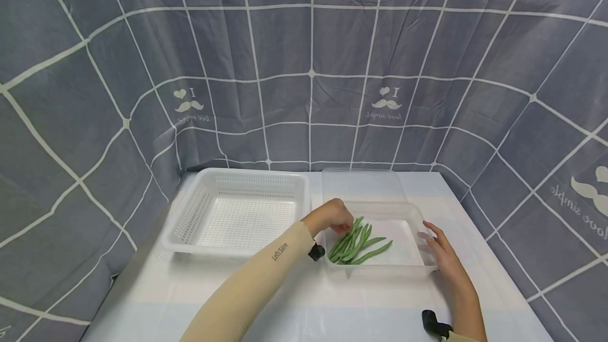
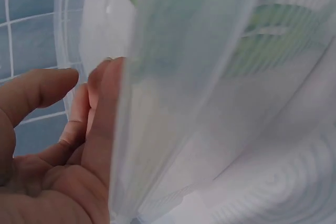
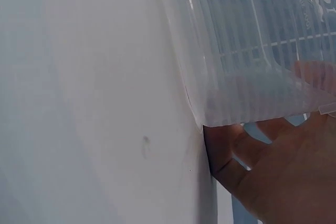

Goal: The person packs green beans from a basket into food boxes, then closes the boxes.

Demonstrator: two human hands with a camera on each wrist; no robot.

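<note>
Green beans (image 1: 353, 244) lie in a loose bunch at the left end of a clear plastic box (image 1: 394, 271). Over them, from the left, reaches my left hand (image 1: 336, 216), fingers pointing down into the box. The left wrist view shows its thumb (image 2: 58, 80) apart from the bent fingers, with nothing between them. Through the translucent wall there, the beans (image 2: 278, 35) appear as blurred green. My right hand (image 1: 444, 252) rests against the box's right side, fingertips at the rim. In the right wrist view its fingers (image 3: 249, 148) lie along the outer wall.
A white slotted basket (image 1: 237, 249) stands on the table (image 1: 228, 321) to the left of the box. Behind the box lies a clear flat lid (image 1: 363, 183). A grey checked curtain (image 1: 342, 99) surrounds the table at the back and sides.
</note>
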